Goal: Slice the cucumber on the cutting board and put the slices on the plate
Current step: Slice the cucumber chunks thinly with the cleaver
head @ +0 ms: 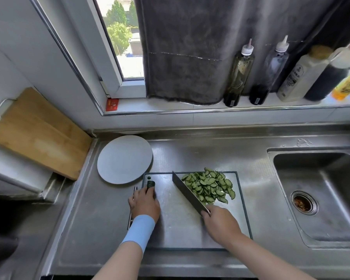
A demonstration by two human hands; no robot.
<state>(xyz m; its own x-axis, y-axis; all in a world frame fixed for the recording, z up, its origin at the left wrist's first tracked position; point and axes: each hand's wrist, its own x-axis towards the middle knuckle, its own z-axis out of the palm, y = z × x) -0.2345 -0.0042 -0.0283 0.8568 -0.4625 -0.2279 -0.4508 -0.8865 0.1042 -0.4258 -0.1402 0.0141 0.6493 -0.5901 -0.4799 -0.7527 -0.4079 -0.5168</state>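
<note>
A steel cutting board (pixel 176 225) with a dark rim lies on the counter. A heap of thin half-round cucumber slices (pixel 209 185) covers its far right part. My right hand (pixel 220 222) grips the handle of a broad knife (pixel 187 191), whose blade runs along the left side of the heap. At the board's far left corner my left hand (pixel 144 204) holds a short dark cucumber end piece (pixel 150 184). A tiny green bit (pixel 149 177) lies just beyond it. The round grey plate (pixel 124 158) sits beyond the board's left corner with nothing on it.
A steel sink (pixel 319 197) with a drain lies to the right. A wooden board (pixel 36 132) leans at the left wall. Several sauce bottles (pixel 238 75) stand on the window sill, a dark towel (pixel 190 47) hanging behind. A metal bar (pixel 132 209) lies along the board's left edge.
</note>
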